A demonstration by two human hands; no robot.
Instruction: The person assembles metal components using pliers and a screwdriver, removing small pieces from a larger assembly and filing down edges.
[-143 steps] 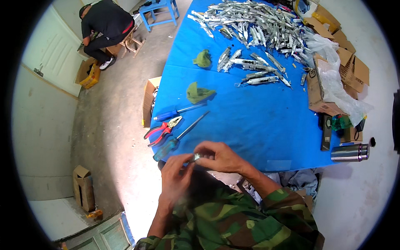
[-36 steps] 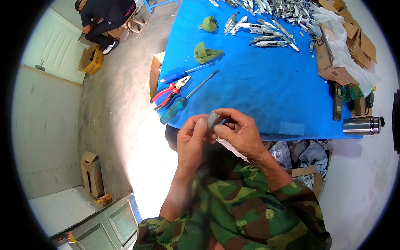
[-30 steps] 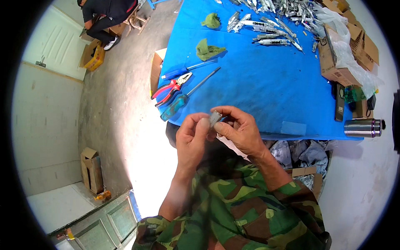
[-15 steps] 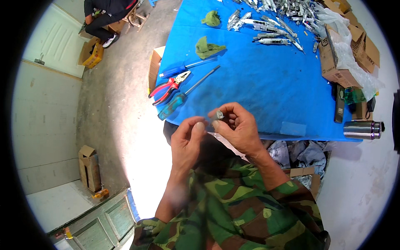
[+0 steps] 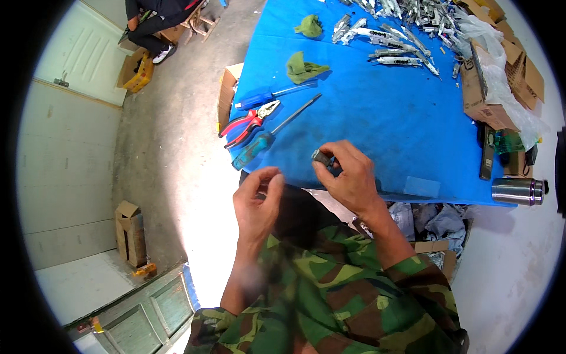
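Observation:
Between the thumb and fingers of my right hand [image 5: 351,177] is a short grey cylindrical piece [image 5: 321,157], its end pointing left, held over the near edge of the blue-covered table [image 5: 377,130]. My left hand [image 5: 256,200] is to the left, apart from the piece, with fingers curled and thumb close to the fingertips. Whatever it may pinch is too small or hidden to make out. Beyond it lie a teal-handled screwdriver [image 5: 253,151], red-and-black pliers [image 5: 250,125] and a blue-handled screwdriver [image 5: 256,101].
Two green cloths [image 5: 304,69] lie farther back. Several white-and-grey tubes [image 5: 398,61] heap up at the far right. Cardboard boxes [image 5: 486,103], plastic wrap and a steel flask [image 5: 517,191] line the right edge. Someone sits [image 5: 156,32] at the far left.
My hands have drawn apart: the right moved rightward with the grey piece, now tilted, and the left moved slightly left. The whole view shifted a little.

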